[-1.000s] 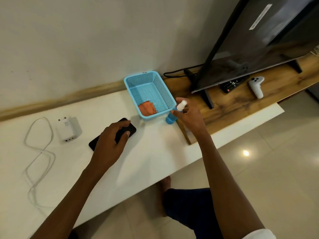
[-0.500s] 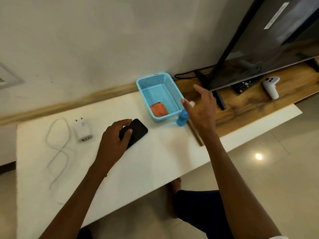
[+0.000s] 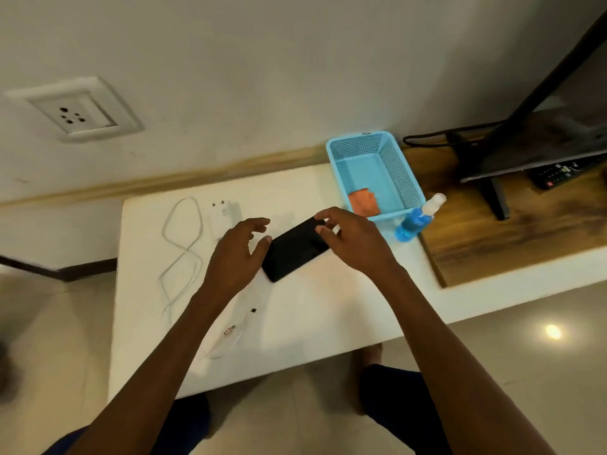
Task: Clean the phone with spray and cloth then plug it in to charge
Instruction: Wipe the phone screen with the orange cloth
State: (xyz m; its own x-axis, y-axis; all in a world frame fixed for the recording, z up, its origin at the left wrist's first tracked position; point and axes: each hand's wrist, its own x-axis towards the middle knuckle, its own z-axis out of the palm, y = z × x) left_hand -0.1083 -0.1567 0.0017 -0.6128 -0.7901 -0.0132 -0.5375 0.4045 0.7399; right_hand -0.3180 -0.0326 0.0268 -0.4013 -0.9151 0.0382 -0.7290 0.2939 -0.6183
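Phone between left hand, right hand.

A plain pale wall with a white socket rises behind the white desk, a wooden stand adjoins it, and glossy beige floor tiles reflect a lamp.

Showing on the surfaces: one black phone, one blue spray bottle, one blue mesh basket holding one orange cloth, one white charger adapter, one white cable, one TV remote, one wall socket, two hands.
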